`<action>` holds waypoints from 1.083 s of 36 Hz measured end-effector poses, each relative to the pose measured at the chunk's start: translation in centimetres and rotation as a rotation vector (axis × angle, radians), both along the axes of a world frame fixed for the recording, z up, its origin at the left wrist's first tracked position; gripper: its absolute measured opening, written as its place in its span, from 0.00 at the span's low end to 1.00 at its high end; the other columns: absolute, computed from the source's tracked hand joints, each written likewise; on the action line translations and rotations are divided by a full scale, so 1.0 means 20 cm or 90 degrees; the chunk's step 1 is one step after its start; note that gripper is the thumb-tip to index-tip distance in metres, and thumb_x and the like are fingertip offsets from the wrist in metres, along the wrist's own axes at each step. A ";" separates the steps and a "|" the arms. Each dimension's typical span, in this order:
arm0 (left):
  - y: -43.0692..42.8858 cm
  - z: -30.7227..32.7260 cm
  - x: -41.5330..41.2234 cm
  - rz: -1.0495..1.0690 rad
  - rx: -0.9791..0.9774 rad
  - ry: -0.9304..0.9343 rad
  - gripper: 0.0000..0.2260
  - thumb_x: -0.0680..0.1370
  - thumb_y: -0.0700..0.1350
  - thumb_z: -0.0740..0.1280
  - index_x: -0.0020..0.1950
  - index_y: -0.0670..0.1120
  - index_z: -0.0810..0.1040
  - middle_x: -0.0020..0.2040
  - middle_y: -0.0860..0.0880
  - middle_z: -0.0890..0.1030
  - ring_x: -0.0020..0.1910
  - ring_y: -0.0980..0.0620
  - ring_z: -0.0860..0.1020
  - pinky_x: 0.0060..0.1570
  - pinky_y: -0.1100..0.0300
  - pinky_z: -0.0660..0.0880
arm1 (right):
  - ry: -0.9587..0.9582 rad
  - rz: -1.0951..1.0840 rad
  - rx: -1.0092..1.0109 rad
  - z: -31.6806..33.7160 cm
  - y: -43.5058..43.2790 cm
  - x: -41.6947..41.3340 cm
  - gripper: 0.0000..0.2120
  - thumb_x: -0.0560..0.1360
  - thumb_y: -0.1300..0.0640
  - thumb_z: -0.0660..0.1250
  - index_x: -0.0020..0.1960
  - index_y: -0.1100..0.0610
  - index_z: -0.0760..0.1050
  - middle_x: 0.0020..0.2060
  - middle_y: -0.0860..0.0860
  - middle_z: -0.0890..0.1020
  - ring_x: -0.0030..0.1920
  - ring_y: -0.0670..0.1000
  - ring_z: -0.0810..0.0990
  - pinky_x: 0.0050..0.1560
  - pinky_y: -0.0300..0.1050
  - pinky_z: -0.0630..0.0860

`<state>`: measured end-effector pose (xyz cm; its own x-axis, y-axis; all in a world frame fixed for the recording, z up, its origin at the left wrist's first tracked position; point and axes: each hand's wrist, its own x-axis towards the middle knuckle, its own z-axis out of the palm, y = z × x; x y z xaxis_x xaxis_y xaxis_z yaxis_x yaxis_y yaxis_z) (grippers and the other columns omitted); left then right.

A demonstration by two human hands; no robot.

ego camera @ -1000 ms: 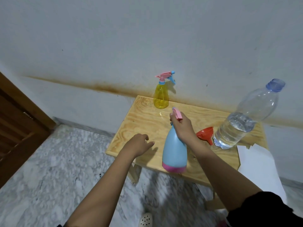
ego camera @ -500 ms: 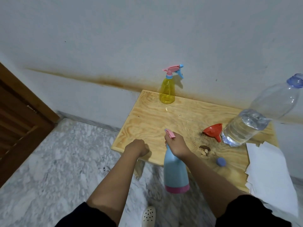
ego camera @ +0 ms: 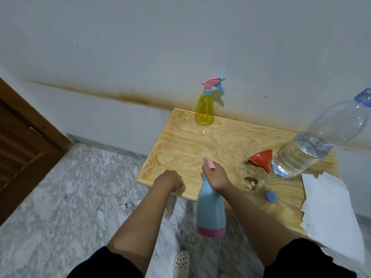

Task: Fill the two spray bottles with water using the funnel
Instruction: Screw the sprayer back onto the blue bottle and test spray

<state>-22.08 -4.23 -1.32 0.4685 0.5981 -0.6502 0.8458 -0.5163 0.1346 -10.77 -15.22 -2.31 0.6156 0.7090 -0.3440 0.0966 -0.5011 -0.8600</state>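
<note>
A person stands over a small plywood table point(ego camera: 200, 149) set against a stained wall, the right hand point(ego camera: 216, 177) wrapped around the neck of a blue spray bottle point(ego camera: 210, 213) just under its pink trigger head, holding it upright at the table's near edge, its pink base hanging clear of the tabletop; the left hand point(ego camera: 167, 180) rests as a closed fist on the table's near-left corner, grasping nothing that can be seen; the second bottle, a yellow spray bottle point(ego camera: 204, 110) with its pink-and-blue sprayer on, stands at the table's far edge by the wall; a red funnel point(ego camera: 261, 159) lies on its side toward the table's right, just beside a large clear water bottle point(ego camera: 313, 145) about half full with its blue cap in place; a loose blue cap point(ego camera: 271, 196) and a sheet of white paper point(ego camera: 329, 213) sit at the table's near-right; the blue bottle looks like light, stiff plastic, probably empty and easy to lift by the neck, though its body would be the surer place to steady it while the sprayer is unscrewed; the water bottle appears heavy and smooth, thin-walled enough to buckle, best gripped low around its ribbed body when pouring.
</note>
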 end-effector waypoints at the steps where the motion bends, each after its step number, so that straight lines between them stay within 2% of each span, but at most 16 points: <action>1: 0.00 0.00 0.00 -0.002 0.001 0.000 0.18 0.80 0.47 0.59 0.66 0.38 0.71 0.65 0.40 0.73 0.62 0.43 0.73 0.55 0.56 0.70 | -0.004 0.009 0.003 0.00 0.00 0.00 0.17 0.77 0.56 0.55 0.55 0.67 0.74 0.36 0.57 0.73 0.40 0.56 0.73 0.46 0.50 0.70; 3: 0.00 0.00 0.00 -0.001 0.001 0.000 0.18 0.80 0.47 0.58 0.66 0.38 0.70 0.65 0.40 0.72 0.62 0.43 0.73 0.55 0.56 0.70 | -0.006 0.017 0.001 0.00 0.01 0.01 0.19 0.77 0.56 0.54 0.65 0.60 0.71 0.38 0.55 0.73 0.43 0.56 0.75 0.47 0.48 0.70; 4: 0.00 0.00 0.01 0.000 0.000 0.000 0.18 0.80 0.47 0.58 0.66 0.38 0.70 0.65 0.40 0.72 0.62 0.43 0.73 0.55 0.56 0.70 | -0.008 0.018 -0.003 0.00 0.01 0.01 0.19 0.78 0.56 0.54 0.66 0.60 0.70 0.39 0.55 0.73 0.43 0.55 0.75 0.47 0.48 0.69; 7: -0.01 0.00 0.01 -0.001 -0.002 0.001 0.18 0.81 0.47 0.58 0.66 0.38 0.70 0.65 0.40 0.72 0.62 0.43 0.73 0.56 0.56 0.70 | -0.013 0.016 -0.008 0.00 0.00 0.01 0.18 0.78 0.56 0.54 0.59 0.68 0.71 0.39 0.57 0.74 0.41 0.54 0.74 0.46 0.50 0.70; 9: -0.01 0.00 0.01 -0.002 -0.002 -0.001 0.18 0.81 0.47 0.58 0.66 0.38 0.70 0.65 0.40 0.72 0.62 0.44 0.73 0.55 0.56 0.70 | -0.015 0.015 -0.004 0.00 -0.01 0.00 0.18 0.78 0.56 0.55 0.58 0.70 0.70 0.41 0.59 0.75 0.41 0.55 0.73 0.46 0.51 0.70; 13: -0.01 0.01 0.01 -0.002 -0.002 -0.004 0.18 0.81 0.47 0.58 0.66 0.38 0.71 0.64 0.40 0.73 0.61 0.44 0.73 0.55 0.56 0.71 | -0.017 0.012 -0.009 0.00 -0.01 0.00 0.16 0.78 0.56 0.55 0.55 0.69 0.71 0.42 0.61 0.75 0.42 0.55 0.72 0.44 0.49 0.67; 17: -0.01 0.01 0.00 -0.005 -0.003 -0.003 0.18 0.81 0.47 0.58 0.66 0.38 0.70 0.64 0.40 0.73 0.61 0.43 0.73 0.55 0.56 0.71 | -0.032 0.022 -0.027 -0.02 -0.01 0.01 0.11 0.77 0.54 0.56 0.42 0.62 0.68 0.40 0.57 0.72 0.40 0.55 0.71 0.41 0.48 0.66; 24: -0.02 0.01 0.00 -0.004 0.000 0.000 0.18 0.80 0.47 0.58 0.65 0.38 0.71 0.64 0.40 0.73 0.61 0.43 0.73 0.54 0.57 0.70 | -0.034 0.050 -0.025 0.00 -0.01 0.01 0.09 0.77 0.53 0.57 0.45 0.59 0.67 0.41 0.56 0.73 0.41 0.54 0.71 0.41 0.48 0.66; 30: -0.04 0.03 0.02 -0.010 0.003 -0.025 0.16 0.80 0.47 0.58 0.62 0.38 0.72 0.62 0.41 0.74 0.59 0.44 0.74 0.48 0.58 0.68 | -0.053 0.022 0.021 0.06 -0.02 0.02 0.08 0.76 0.54 0.58 0.45 0.60 0.66 0.37 0.55 0.69 0.36 0.53 0.66 0.39 0.48 0.64; 34: -0.07 0.07 0.05 -0.020 0.000 -0.065 0.16 0.80 0.48 0.60 0.62 0.39 0.72 0.62 0.41 0.74 0.58 0.43 0.75 0.48 0.57 0.69 | -0.093 0.007 0.086 0.14 -0.03 0.06 0.08 0.77 0.56 0.58 0.48 0.63 0.66 0.36 0.54 0.67 0.34 0.52 0.63 0.36 0.47 0.62; 39: -0.15 0.17 0.13 -0.019 -0.029 -0.178 0.17 0.80 0.50 0.61 0.63 0.39 0.73 0.60 0.42 0.75 0.55 0.44 0.75 0.48 0.57 0.70 | -0.161 -0.048 0.195 0.25 -0.06 0.15 0.06 0.78 0.58 0.58 0.43 0.57 0.63 0.35 0.53 0.67 0.33 0.50 0.63 0.33 0.45 0.61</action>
<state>-19.45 -7.19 2.06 0.6504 0.5545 -0.5191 0.7571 -0.5279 0.3848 -7.87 -16.33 2.64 0.7077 0.7051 0.0451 0.2971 -0.2391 -0.9244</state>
